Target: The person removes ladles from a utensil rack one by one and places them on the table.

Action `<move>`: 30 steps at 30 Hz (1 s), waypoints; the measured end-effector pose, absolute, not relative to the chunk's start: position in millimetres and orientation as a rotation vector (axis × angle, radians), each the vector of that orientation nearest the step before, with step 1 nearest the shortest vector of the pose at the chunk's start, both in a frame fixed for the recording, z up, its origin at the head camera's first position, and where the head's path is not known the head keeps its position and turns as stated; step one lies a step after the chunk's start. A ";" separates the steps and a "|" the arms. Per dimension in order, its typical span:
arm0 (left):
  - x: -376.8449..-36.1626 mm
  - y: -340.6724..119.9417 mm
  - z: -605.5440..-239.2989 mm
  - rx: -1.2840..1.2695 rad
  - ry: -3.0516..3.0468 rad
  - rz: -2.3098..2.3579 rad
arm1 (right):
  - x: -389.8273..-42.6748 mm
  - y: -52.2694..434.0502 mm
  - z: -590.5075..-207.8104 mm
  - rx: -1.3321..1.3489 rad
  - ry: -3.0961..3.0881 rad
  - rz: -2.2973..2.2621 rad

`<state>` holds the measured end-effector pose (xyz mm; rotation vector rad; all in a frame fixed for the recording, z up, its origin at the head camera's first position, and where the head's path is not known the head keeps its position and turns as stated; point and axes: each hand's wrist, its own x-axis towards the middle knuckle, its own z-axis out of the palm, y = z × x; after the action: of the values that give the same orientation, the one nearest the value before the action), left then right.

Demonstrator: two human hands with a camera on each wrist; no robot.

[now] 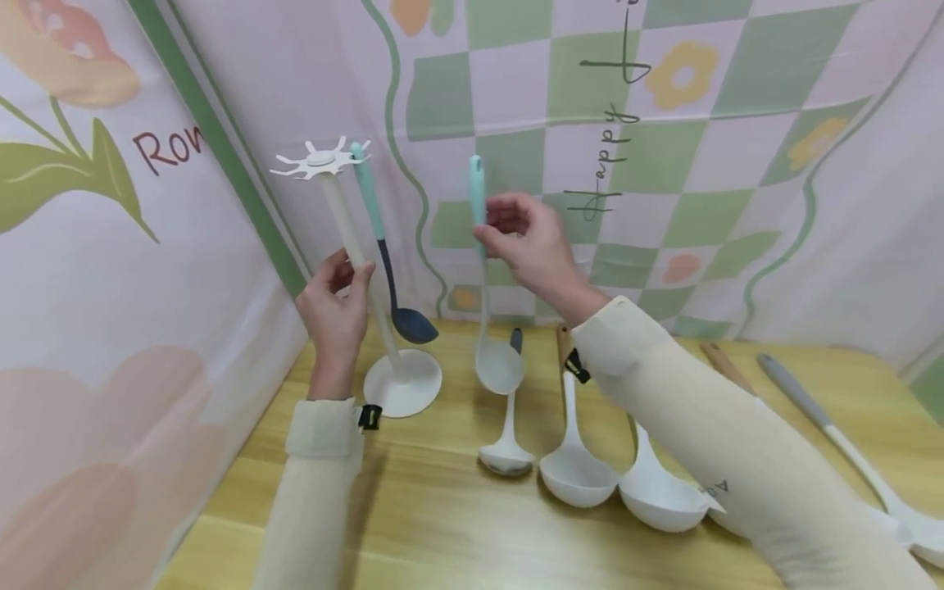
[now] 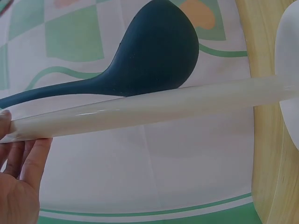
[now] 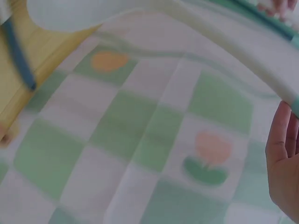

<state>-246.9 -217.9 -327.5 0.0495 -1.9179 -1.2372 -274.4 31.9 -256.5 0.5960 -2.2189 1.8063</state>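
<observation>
The left hand [image 1: 335, 307] gripped the pole of the white utensil stand [image 1: 354, 246], whose base sat near the table's [image 1: 442, 524] back left corner, a dark blue ladle [image 1: 401, 311] hanging from it. The right hand [image 1: 527, 246] pinched the teal handle of a white ladle [image 1: 487, 328], holding it upright just right of the stand, above the back edge.

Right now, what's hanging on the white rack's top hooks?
One dark blue ladle with a teal handle hangs from the white rack. The other hooks look bare; the far side is partly hidden.
</observation>
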 end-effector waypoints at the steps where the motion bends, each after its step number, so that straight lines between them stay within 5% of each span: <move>1: -246.7 -217.6 -327.5 0.051 -1.921 -1.238 | -275.8 41.1 -258.6 0.567 -2.232 1.785; 30: -240.8 -213.8 -331.8 0.086 -1.906 -1.270 | -246.0 291.2 -274.2 0.116 -2.737 1.061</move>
<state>-240.8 -213.8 -331.8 0.0861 -1.9065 -1.2696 -246.0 291.2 -274.2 0.1160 -2.7371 1.0609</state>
